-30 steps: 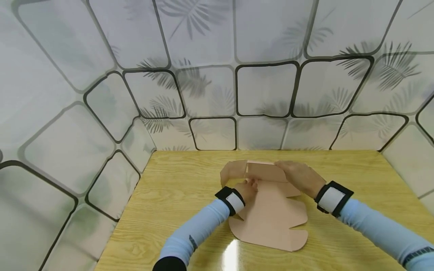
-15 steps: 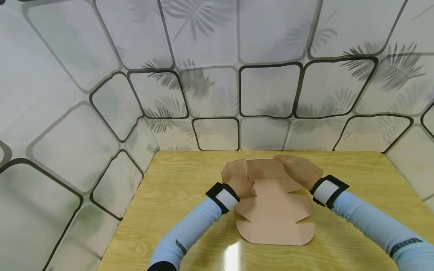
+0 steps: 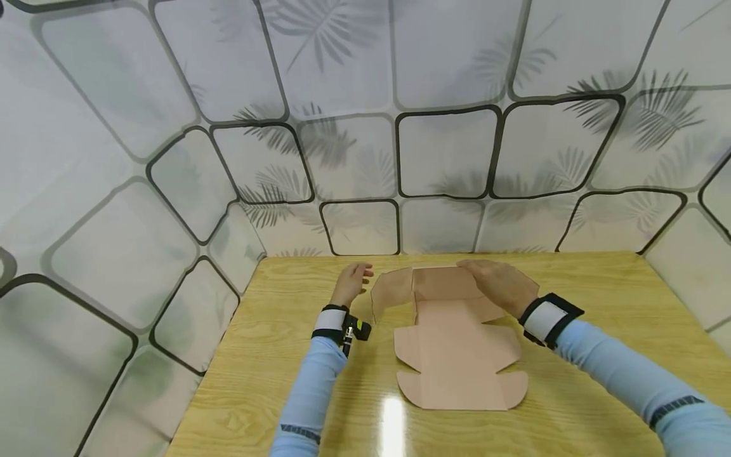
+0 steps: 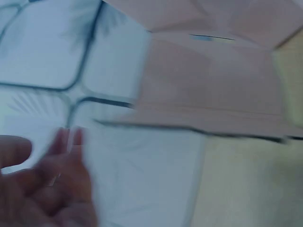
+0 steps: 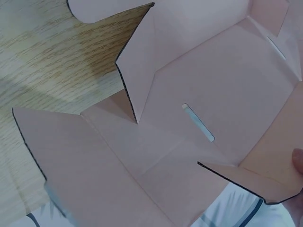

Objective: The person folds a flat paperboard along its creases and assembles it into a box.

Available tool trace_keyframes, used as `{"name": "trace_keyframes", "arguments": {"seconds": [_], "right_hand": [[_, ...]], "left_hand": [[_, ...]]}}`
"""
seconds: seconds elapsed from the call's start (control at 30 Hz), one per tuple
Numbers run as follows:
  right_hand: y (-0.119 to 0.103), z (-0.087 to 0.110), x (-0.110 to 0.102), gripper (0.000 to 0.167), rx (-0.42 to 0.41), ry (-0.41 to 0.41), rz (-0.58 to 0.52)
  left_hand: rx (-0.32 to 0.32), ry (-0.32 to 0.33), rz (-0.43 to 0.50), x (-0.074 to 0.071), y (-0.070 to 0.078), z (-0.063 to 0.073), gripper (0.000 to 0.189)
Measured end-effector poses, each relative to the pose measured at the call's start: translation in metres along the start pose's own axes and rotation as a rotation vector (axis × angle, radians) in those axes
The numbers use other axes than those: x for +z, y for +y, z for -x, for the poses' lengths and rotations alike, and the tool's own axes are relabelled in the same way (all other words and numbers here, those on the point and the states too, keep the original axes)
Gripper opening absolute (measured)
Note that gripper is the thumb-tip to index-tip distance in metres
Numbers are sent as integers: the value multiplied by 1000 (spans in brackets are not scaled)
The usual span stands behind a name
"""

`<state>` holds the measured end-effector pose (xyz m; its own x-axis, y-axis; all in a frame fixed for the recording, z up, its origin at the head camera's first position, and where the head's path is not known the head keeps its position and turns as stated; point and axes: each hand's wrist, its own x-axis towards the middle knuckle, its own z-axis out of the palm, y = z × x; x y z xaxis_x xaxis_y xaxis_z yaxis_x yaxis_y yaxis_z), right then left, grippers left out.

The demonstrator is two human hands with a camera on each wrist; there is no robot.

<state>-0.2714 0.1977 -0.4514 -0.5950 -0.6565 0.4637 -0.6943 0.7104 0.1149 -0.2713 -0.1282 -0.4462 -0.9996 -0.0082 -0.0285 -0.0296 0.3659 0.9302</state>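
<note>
A flat-cut brown cardboard box lies partly folded on the table, its far panel raised and a side flap sticking out to the left. My right hand grips the raised panel at its far right corner. In the right wrist view only a fingertip shows at the edge of the cardboard, near a slot cut in the box. My left hand hovers just left of the side flap, apart from it, fingers loosely extended. The left wrist view shows that hand blurred, holding nothing.
The box lies on a wood-grain table. Behind and to the left stands a pale wall covering with dark outlines and leaf prints. A bright light reflection lies on the table in front.
My left hand has left the left inner side of the cardboard and moved out to the left. My right hand keeps its grip while the box has straightened slightly on the table.
</note>
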Motion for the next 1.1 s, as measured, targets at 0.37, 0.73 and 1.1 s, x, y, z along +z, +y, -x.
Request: {"name": "trace_keyframes", "arguments": {"seconds": [0.37,0.73,1.1], "right_hand": [[-2,2,6,47,-38,71,177],[3,3,9,48,-67,109,156],[-9,1,6,44,29,42,78]], "left_hand": [[-52,-247,193,39,-119,-31,58],[-116,-449,200,45,-36,12,59],[279,-421,-214,61,-35,-3,90]]}}
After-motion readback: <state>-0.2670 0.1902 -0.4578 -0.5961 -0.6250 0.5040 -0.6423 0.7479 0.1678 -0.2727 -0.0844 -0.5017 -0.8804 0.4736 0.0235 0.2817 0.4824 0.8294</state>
